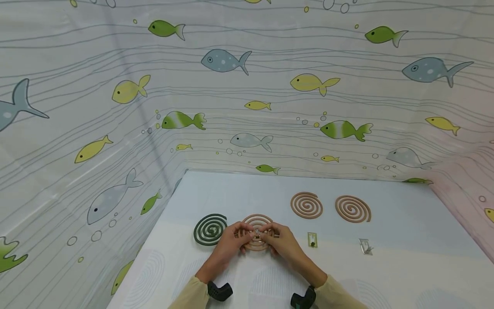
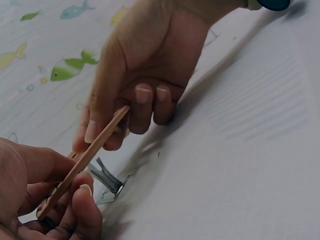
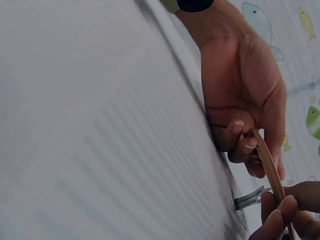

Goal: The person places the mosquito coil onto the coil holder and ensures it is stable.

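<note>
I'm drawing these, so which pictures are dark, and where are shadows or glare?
Head view: bright, glare on the white fish-print wall; left wrist view: dim, shadow on the white tabletop near the brown spiral coil; right wrist view: dim, shadowed too.

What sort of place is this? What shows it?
Probably a small screened-off recording booth, though the room beyond isn't visible: fish-print sheeting surrounds the white table on three sides, coils are spaced out on it, and black devices sit at both wrists.
</note>
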Motion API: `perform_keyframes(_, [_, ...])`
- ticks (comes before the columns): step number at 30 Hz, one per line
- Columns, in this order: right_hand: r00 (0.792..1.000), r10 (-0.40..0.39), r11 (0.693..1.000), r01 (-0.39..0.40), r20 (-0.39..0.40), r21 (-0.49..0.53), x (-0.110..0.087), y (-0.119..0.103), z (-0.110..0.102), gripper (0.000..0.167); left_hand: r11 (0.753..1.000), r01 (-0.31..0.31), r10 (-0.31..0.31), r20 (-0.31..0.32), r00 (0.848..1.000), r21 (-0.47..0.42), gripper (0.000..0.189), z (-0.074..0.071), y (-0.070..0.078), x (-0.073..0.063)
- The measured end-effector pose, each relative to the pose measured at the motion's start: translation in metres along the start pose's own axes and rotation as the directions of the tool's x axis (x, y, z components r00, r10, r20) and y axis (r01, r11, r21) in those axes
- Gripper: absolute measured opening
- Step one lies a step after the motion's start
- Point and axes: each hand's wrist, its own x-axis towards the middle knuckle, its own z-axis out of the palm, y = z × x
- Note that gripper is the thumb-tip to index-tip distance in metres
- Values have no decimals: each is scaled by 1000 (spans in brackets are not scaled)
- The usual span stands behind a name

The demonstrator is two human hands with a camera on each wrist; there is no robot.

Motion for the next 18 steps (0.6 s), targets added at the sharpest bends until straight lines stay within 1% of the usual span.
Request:
perform_keyframes(4, [1000,-6,1000,7,0,-19,1,1,0,20,1000,6,-6,6,1000,-2,29,0,2,-1])
perform_keyframes(9, [1000,-15,999,15,3,-30,2,2,-1,20,1000,6,-6,13,1000,-6,30,0,1,0])
perform_keyframes(18, [1000,-12,1000,12,-3,-23,1,0,0,18,1000,-4,4,18,1000,-18,30,0,0,0])
